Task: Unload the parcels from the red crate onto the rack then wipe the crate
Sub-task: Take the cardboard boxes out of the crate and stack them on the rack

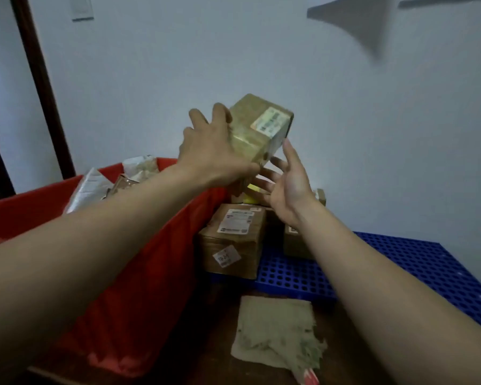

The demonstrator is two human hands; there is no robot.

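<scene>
My left hand [211, 154] grips a brown cardboard parcel [261, 126] with a white label, held tilted in the air above the stacked parcels. My right hand [286, 182] is open with spread fingers just below and to the right of that parcel, its fingertips near the parcel's lower corner. The red crate [139, 273] fills the lower left; several wrapped parcels [95, 187] stick out of it. The blue perforated rack [400, 262] lies on the right and bears a labelled box [233, 240] and another box [295, 243] partly hidden by my right arm.
A pale green rag [275, 334] lies on the dark floor in front of the rack. A white wall stands close behind. A dark door frame [39, 79] runs up the left side. A yellowish packet [252, 190] sits on top of the stacked boxes.
</scene>
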